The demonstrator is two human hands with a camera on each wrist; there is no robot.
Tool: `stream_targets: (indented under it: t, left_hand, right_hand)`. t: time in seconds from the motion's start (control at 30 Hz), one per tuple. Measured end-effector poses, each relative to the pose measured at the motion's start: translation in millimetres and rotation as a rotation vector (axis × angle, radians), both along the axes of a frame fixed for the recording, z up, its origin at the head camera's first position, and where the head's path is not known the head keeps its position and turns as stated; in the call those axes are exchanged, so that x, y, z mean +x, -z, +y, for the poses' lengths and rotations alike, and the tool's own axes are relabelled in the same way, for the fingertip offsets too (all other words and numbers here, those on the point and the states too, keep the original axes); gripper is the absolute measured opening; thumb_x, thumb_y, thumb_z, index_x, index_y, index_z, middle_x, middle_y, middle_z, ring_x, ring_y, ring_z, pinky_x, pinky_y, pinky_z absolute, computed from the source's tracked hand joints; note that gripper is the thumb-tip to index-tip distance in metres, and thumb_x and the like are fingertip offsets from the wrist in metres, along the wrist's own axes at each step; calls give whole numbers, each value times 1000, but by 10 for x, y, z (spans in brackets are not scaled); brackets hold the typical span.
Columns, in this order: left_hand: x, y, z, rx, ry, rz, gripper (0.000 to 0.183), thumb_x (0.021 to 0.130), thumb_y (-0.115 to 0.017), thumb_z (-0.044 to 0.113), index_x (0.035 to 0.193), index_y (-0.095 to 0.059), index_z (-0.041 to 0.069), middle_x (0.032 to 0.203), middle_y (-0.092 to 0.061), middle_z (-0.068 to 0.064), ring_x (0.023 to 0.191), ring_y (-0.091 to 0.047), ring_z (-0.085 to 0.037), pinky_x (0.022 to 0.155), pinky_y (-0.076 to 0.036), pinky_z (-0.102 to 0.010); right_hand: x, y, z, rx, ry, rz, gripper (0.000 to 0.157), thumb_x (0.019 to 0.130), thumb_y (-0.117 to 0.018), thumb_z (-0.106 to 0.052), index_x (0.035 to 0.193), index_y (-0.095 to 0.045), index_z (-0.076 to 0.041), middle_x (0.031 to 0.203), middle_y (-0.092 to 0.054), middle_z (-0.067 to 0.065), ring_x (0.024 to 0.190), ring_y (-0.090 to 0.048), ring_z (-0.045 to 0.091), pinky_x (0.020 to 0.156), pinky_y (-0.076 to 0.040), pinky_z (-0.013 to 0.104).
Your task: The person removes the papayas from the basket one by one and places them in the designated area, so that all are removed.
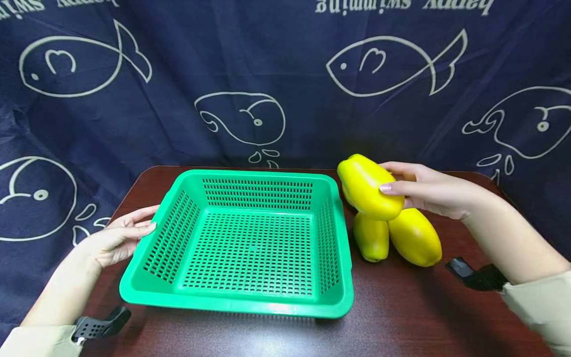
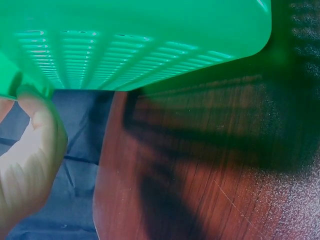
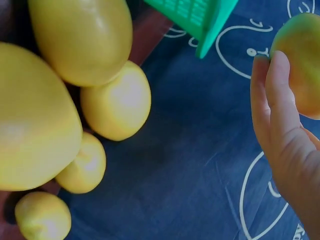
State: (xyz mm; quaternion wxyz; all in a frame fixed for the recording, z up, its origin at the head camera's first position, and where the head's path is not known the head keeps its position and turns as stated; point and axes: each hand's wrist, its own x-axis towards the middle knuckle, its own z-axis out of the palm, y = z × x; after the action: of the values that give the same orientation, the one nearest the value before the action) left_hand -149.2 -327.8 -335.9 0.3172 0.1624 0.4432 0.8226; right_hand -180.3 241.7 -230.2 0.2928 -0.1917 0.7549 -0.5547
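My right hand (image 1: 428, 191) grips a yellow papaya (image 1: 368, 186) above the table, to the right of the basket, with the thumb on its near side. In the right wrist view, this held papaya (image 3: 305, 65) shows a greenish end. Just below it lie a smaller greenish-yellow papaya (image 1: 371, 238) and a plump yellow papaya (image 1: 415, 238). My left hand (image 1: 120, 235) pinches the left rim of a green plastic basket (image 1: 236, 303), thumb on the rim. No fruit lies inside the basket. From the left wrist, the basket's perforated wall (image 2: 130, 55) overhangs the table and casts a shadow.
Several yellow fruits (image 3: 35, 120) crowd together on the table in the right wrist view. The dark red-brown wooden table (image 1: 392, 317) has a rounded far edge, and a navy cloth (image 1: 294, 64) with white fish drawings hangs behind it.
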Motion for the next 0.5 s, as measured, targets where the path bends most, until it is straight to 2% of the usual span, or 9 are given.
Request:
stream_targets:
  t: [0.13, 0.23, 0.5]
  left_hand:
    - [-3, 6, -1, 21, 8, 1, 46, 97, -31, -11, 129, -55, 11, 119, -61, -11, 107, -60, -24, 87, -51, -36]
    - [1, 4, -12, 35, 19, 1, 46, 97, -30, -11, 129, -55, 11, 119, -61, -11, 108, -60, -24, 88, -50, -37]
    - [-2, 1, -17, 51, 27, -12, 46, 97, -30, -11, 130, -55, 11, 121, -60, -11, 109, -59, -25, 89, -50, -37]
  right_hand:
    - [-10, 24, 112, -16, 24, -2, 46, 99, -43, -11, 140, -26, -3, 116, -54, 14, 97, -60, 25, 84, -53, 35]
    - [-18, 58, 189, -42, 12, 4, 44, 98, -42, -9, 139, -28, -5, 117, -55, 14, 98, -61, 25, 84, -52, 35]
    - [-56, 184, 433, -103, 2, 9, 35, 99, -38, -7, 132, -43, -16, 114, -59, 12, 96, -61, 24, 84, -52, 38]
